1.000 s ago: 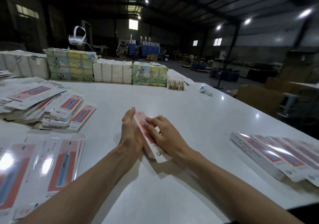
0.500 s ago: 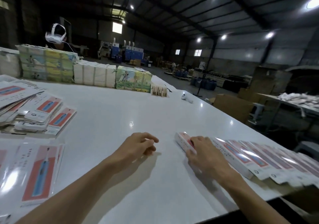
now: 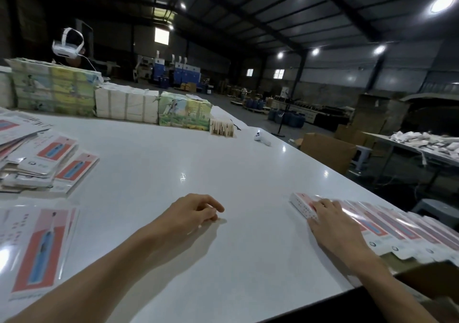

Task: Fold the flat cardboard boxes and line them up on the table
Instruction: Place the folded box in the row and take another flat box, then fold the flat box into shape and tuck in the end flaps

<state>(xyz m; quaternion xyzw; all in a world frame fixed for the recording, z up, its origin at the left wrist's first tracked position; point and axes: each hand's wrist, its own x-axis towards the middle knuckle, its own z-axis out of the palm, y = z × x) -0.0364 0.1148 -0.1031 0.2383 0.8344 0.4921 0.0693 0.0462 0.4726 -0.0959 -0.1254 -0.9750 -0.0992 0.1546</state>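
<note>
Lining-up step in hand: the right hand (image 3: 332, 220), fingers laid flat, presses the end folded box (image 3: 301, 204) against the row (image 3: 397, 225) at the right edge of the table (image 3: 223, 168). The left hand (image 3: 196, 209) rests loosely curled, empty (idle, I judge). The next move calls for a flat box (image 3: 37, 248) from the left stacks.

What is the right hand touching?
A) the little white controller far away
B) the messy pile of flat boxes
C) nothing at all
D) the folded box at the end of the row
D: the right hand rests with straight fingers on the folded box at the left end of the row.
</note>
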